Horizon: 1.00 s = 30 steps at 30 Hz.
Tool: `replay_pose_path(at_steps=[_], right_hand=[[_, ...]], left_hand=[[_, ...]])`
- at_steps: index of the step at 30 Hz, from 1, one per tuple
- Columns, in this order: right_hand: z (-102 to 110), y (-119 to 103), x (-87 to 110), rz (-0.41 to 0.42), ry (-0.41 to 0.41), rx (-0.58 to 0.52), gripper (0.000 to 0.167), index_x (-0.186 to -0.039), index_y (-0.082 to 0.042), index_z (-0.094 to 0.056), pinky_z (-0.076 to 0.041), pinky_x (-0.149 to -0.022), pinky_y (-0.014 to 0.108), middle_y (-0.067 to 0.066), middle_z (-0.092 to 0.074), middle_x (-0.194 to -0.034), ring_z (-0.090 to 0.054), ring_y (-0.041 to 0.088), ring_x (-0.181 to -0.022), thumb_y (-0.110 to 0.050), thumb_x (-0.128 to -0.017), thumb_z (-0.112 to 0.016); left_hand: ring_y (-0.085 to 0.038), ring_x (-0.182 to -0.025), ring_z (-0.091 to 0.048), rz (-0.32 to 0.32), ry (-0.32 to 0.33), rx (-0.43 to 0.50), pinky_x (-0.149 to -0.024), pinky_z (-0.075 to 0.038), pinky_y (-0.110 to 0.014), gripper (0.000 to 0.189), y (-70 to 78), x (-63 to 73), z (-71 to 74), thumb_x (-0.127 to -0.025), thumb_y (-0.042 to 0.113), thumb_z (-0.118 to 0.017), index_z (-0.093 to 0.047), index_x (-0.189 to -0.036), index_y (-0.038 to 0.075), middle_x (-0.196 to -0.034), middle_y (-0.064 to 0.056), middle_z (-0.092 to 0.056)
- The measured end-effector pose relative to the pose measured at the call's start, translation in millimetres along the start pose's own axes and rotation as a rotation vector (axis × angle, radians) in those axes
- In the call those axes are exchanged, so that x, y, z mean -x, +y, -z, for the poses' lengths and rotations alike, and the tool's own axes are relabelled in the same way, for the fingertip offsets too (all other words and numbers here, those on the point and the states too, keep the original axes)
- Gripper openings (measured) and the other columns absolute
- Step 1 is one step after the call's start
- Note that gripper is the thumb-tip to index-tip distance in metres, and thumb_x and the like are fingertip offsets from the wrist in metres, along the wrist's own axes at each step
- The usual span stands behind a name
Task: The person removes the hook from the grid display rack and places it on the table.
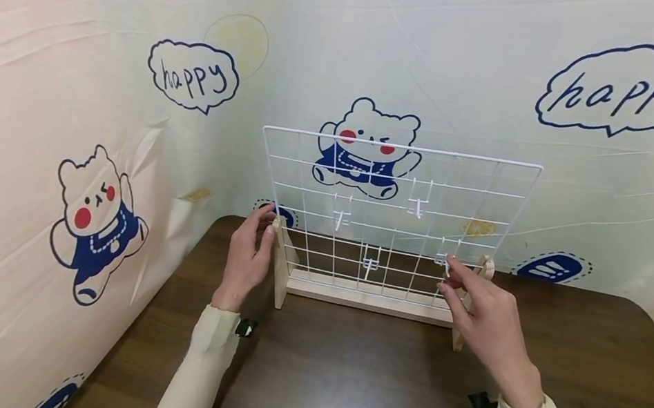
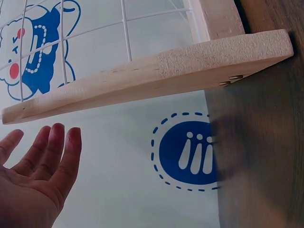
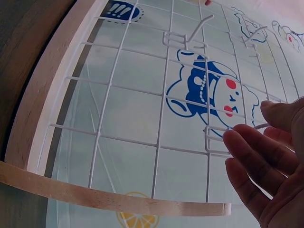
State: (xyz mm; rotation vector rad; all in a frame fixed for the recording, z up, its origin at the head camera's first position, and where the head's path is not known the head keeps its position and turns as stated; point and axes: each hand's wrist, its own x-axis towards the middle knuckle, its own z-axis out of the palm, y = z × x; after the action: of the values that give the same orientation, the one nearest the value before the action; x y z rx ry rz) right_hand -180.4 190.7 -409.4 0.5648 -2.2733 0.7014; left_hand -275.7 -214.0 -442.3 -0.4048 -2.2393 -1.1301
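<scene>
Head view, hook (image 1: 441, 258): white wire, on the grid's (image 1: 404, 147) right side, pinched by the right hand (image 1: 487, 317).
Grid: white wire mesh carrying three more hooks (image 1: 370, 264) farther left.
Stand (image 1: 370, 301): pale wood, its left post (image 1: 281, 274) beside the left hand (image 1: 248, 256), fingers loosely spread.
Table (image 1: 341, 373): dark wood grain.
Far sheet (image 1: 473, 99): creased, printed with bears.

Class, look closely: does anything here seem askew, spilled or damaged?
I see no spill or damage. The only uneven thing is the four white hooks: they hang at different heights on the wire grid instead of in one row, though that may be deliberate. The wooden stand looks upright.
</scene>
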Motion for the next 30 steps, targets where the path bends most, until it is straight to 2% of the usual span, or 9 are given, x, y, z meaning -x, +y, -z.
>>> replay_pose_path(at_steps=[7, 12, 14, 19, 30], right_hand=[[-2.1, -0.3, 0.7, 0.011, -0.005, 0.007, 0.050, -0.129, 0.000, -0.070, -0.051, -0.060, 0.018, 0.014, -0.080, -0.093, -0.072, 0.021, -0.072, -0.002, -0.082, -0.084], [-3.4, -0.1, 0.7, 0.018, -0.010, 0.015, 0.050, -0.129, 0.000, -0.070, -0.046, -0.057, 0.014, 0.012, -0.080, -0.093, -0.066, 0.016, -0.066, -0.002, -0.082, -0.084], [-3.7, -0.1, 0.8, 0.017, -0.016, 0.015, 0.050, -0.129, 0.000, -0.070, -0.045, -0.055, 0.014, 0.012, -0.080, -0.092, -0.064, 0.015, -0.064, -0.002, -0.082, -0.084], [-4.9, -0.1, 1.3, 0.018, -0.018, 0.020, 0.050, -0.129, -0.001, -0.071, -0.051, -0.059, 0.017, 0.012, -0.080, -0.092, -0.068, 0.016, -0.068, -0.002, -0.081, -0.085], [-7.1, -0.9, 0.2, 0.035, 0.008, 0.008, 0.043, -0.121, -0.001, -0.075, -0.052, -0.060, 0.020, 0.012, -0.081, -0.095, -0.070, 0.016, -0.070, 0.001, -0.080, -0.085]], left_hand=[[-0.030, -0.108, -0.066, -0.001, -0.010, -0.014, -0.086, -0.056, -0.045, 0.037, -0.6, 1.6, -0.3, -0.107, 0.013, -0.050, -0.059, -0.142, 0.007, -0.124, -0.017, -0.069], [-0.026, -0.103, -0.067, -0.007, -0.008, -0.006, -0.077, -0.053, -0.032, 0.032, -1.6, 1.0, -1.8, -0.108, 0.014, -0.050, -0.064, -0.135, 0.006, -0.120, -0.014, -0.071], [-0.023, -0.101, -0.066, 0.006, -0.013, 0.017, -0.075, -0.050, -0.026, 0.031, -2.1, 1.4, -2.0, -0.108, 0.015, -0.049, -0.065, -0.134, 0.007, -0.119, -0.013, -0.071], [-0.016, -0.098, -0.062, 0.047, -0.035, 0.090, -0.075, -0.048, -0.017, 0.029, -4.8, 1.9, -0.2, -0.108, 0.013, -0.050, -0.066, -0.132, 0.007, -0.118, -0.013, -0.072], [-0.009, -0.098, -0.062, 0.045, -0.035, 0.237, -0.075, -0.053, -0.010, 0.029, -7.5, -1.6, 2.6, -0.106, 0.006, -0.054, -0.068, -0.130, 0.002, -0.118, -0.018, -0.070]])
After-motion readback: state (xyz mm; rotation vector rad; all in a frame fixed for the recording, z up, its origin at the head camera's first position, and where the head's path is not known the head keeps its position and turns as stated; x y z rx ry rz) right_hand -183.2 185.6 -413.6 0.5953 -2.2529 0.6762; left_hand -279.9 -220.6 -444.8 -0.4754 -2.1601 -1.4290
